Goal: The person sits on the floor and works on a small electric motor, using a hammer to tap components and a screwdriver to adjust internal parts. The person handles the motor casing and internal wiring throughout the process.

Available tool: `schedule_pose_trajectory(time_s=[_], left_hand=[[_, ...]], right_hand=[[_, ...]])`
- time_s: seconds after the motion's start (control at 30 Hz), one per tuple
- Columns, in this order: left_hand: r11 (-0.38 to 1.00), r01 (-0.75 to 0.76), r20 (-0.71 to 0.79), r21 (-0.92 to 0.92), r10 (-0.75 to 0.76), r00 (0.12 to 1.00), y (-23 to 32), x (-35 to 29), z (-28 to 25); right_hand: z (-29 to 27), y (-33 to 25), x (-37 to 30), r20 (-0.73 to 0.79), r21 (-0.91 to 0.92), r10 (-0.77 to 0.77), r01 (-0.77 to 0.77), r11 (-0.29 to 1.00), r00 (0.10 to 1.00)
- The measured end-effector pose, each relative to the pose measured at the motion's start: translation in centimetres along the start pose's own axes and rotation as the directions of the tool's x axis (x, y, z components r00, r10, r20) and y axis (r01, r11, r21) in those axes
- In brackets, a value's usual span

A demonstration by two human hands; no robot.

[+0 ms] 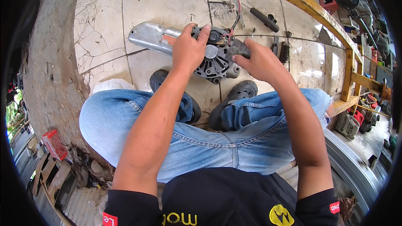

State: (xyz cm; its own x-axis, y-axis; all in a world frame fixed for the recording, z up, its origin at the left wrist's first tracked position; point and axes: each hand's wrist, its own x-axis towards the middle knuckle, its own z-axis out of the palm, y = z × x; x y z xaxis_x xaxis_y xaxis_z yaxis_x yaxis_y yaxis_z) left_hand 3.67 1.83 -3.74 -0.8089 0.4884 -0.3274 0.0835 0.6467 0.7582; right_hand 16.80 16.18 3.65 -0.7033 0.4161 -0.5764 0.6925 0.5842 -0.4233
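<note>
Both hands on engine part

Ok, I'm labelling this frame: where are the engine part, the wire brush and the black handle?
engine part (217, 65), head view, on its dark finned housing.
wire brush (284, 52), head view, on its bristles.
black handle (264, 19), head view, on its grip.

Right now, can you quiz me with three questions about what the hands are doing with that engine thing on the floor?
1. True or false: both hands touch the small engine.
2. Which lies nearest the right hand? A wire brush, B red crate, C yellow frame.
3. What silver part sticks out past the left hand?

Key: 1 true. 2 A. 3 the silver muffler cover.
</note>
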Motion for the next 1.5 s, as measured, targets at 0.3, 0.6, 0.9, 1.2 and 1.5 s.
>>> schedule_pose_trajectory(time_s=[0.3, 0.6, 0.9, 1.2, 1.5], left_hand=[[1.000, 0.016, -0.005, 0.021, -0.016, 1.000, 0.1, 0.2, 0.0], [1.000, -0.004, 0.020, 0.018, 0.004, 1.000, 0.2, 0.4, -0.1], [0.999, -0.003, 0.033, 0.033, 0.002, 0.999, 0.4, 0.3, -0.2], [1.000, 0.013, 0.021, -0.015, -0.012, 1.000, 0.6, 0.0, -0.2], [1.000, -0.025, -0.019, -0.005, 0.025, 1.000, 0.1, 0.2, 0.0]], right_hand=[[1.2, 1.2, 0.0, -0.080, 0.045, -0.010, 0.014, 0.999, 0.997], [1.1, 1.2, 0.2, -0.026, 0.082, -0.024, 0.026, 0.996, 0.999], [0.8, 0.4, -0.1, -0.033, 0.079, -0.011, 0.014, 0.997, 0.999], [2.6, 0.1, -0.3, -0.164, 0.119, 0.026, -0.007, 0.993, 0.986], [3.9, 0.3, -0.3, -0.235, 0.151, 0.023, 0.013, 0.988, 0.972]])
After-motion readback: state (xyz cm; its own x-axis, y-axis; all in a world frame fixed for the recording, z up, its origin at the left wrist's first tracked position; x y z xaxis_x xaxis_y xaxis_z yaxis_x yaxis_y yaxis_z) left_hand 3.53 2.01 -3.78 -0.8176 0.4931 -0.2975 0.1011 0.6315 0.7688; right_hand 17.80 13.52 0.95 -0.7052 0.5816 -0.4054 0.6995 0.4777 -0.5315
